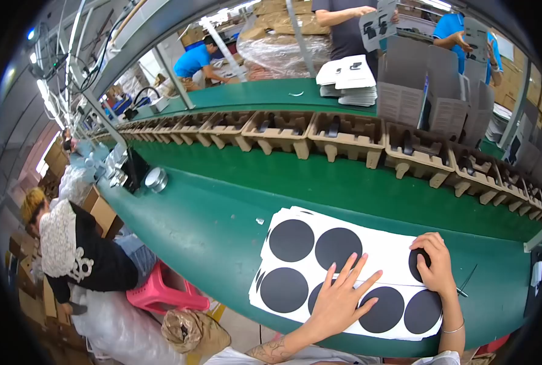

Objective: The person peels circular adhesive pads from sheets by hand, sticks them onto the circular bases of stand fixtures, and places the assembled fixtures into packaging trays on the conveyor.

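Observation:
A stack of white sheets (368,234) printed with large black round stickers lies on the green bench in front of me. My left hand (338,301) rests flat on the top sheet, fingers spread, partly covering one black circle. At the sheet's right end my right hand (435,264) curls its fingers and thumb around the edge of a black round sticker (418,266); the fingers hide part of it. Other black circles (291,240) show to the left, and a bare white patch lies between the upper circles.
Brown moulded trays (347,131) with black parts run in a row behind the sheets. Farther back are a pile of printed cards (348,82) and grey boxes (404,85). A round metal tin (156,180) sits at left, near a pink stool (167,292). Several people work around.

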`<state>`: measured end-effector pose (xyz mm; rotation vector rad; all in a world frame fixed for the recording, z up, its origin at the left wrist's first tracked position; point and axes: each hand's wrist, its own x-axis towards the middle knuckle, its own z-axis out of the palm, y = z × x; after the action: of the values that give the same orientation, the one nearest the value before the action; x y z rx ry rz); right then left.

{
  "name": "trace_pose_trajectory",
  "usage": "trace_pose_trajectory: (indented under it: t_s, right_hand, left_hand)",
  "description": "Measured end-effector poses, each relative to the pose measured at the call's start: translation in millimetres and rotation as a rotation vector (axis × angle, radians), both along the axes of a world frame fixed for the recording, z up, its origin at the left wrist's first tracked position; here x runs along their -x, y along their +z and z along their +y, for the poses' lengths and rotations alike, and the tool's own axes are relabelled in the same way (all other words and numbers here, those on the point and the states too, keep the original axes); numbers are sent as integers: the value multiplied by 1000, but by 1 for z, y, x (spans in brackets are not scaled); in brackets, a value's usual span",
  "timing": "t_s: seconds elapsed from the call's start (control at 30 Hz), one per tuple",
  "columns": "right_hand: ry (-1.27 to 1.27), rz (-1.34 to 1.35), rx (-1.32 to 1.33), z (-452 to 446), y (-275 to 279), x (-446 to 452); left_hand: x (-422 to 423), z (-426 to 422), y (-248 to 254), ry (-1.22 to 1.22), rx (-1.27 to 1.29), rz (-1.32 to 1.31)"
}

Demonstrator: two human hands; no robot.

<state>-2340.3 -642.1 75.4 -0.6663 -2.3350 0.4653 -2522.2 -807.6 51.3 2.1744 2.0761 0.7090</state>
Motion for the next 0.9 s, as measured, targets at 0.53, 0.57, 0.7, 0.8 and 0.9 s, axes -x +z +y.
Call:
trace_pose_trajectory:
  t_s: [0.53,0.57,0.7,0.8,0.9]
  right_hand:
    - [-17,31,13,-3,-5,15]
    - [-22,26,24,-3,-5,17]
    - [-33,19,60,-8,-3,22]
    - [-22,6,61,-10,-2,23]
    - [-23,-14,78,-11,-1,23]
  left_hand:
    - [17,-1,-7,3,1,-28]
    - [17,-3,-6,8,-1,-33]
    - [21,-6,-4,0,-15,-63]
    - [22,-8,-6,2,-23,-107]
    - [22,-9,-9,0,-37,-139]
